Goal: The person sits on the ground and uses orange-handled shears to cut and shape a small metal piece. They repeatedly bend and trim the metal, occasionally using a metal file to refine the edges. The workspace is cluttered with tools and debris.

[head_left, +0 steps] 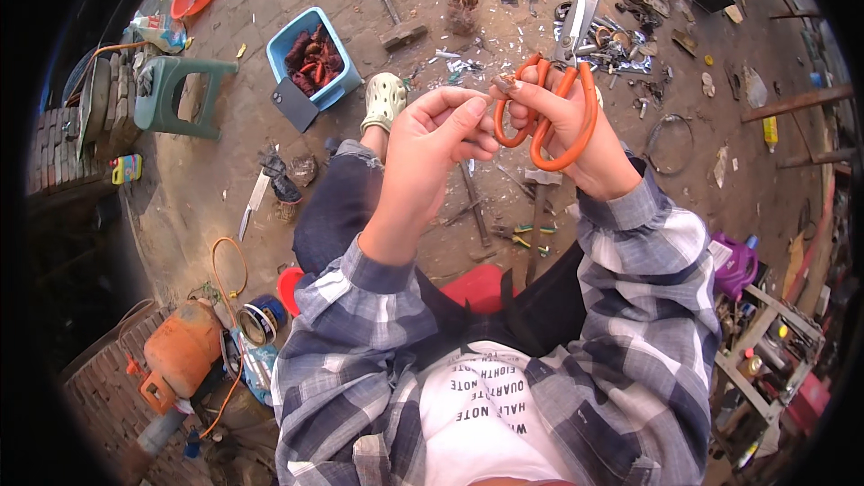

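My right hand [576, 130] is closed round a pair of large shears [573, 36] with orange looped handles. Their metal blades point away from me, slightly apart. Between the thumb and fingertips of that same hand sits a small coppery piece [506, 84], too small to name. My left hand [441, 130] is just to its left, thumb and fingers pinched together close to that piece. Whatever those fingers pinch, if anything, is hidden. Both hands are raised above my knees.
A blue bin [337, 81] holds dark reddish pieces; a black phone [293, 104] leans against it. Hammers [400, 33], metal scraps [616, 40] and a knife [254, 202] lie on the ground. Left are a green stool [184, 94] and an orange gas cylinder [184, 348].
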The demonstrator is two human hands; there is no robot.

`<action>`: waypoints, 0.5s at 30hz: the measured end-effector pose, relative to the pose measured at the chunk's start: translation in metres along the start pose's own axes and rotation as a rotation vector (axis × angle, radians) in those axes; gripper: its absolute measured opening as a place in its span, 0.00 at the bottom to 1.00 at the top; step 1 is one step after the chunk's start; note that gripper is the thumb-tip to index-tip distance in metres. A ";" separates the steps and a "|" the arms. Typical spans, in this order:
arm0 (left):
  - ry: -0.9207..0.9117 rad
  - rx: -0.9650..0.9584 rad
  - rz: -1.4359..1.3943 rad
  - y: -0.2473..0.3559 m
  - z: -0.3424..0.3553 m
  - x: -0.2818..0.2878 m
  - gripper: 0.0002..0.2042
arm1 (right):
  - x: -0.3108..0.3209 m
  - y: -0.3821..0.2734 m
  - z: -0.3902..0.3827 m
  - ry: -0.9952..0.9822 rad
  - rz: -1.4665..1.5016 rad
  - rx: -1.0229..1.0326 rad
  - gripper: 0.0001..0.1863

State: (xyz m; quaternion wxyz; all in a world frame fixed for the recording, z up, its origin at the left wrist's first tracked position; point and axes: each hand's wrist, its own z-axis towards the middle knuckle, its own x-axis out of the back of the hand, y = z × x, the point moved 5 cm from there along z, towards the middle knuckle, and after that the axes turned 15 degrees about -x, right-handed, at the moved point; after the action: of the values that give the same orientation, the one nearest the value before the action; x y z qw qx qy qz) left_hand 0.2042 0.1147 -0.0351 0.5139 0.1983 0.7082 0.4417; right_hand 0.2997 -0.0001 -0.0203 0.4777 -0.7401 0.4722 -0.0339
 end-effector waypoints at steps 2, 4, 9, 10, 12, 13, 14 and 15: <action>-0.001 -0.047 0.065 0.002 0.000 0.004 0.10 | -0.003 0.001 0.000 -0.024 0.020 -0.079 0.09; -0.001 -0.159 0.166 0.011 0.000 0.000 0.10 | -0.008 0.001 -0.001 -0.043 0.056 -0.140 0.08; -0.037 -0.246 0.273 0.016 0.001 -0.010 0.12 | -0.006 0.010 0.002 -0.095 -0.013 -0.196 0.07; -0.054 -0.237 0.273 0.015 0.001 -0.009 0.12 | -0.007 0.011 0.001 -0.096 -0.022 -0.198 0.07; -0.079 -0.227 0.269 0.015 0.000 -0.009 0.12 | -0.008 0.012 0.002 -0.121 0.000 -0.200 0.08; -0.088 -0.227 0.266 0.015 0.000 -0.010 0.12 | -0.008 0.013 0.002 -0.131 0.011 -0.199 0.08; -0.098 -0.227 0.263 0.015 0.001 -0.010 0.12 | -0.007 0.014 0.002 -0.136 -0.011 -0.197 0.08; -0.119 -0.218 0.258 0.015 0.001 -0.011 0.12 | -0.006 0.014 0.003 -0.139 -0.033 -0.195 0.08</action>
State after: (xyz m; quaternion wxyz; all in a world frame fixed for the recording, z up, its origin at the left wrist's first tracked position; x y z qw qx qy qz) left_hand 0.2063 0.1149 -0.0168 0.5124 0.2564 0.5930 0.5657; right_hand 0.2890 0.0049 -0.0304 0.4346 -0.7911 0.4269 0.0557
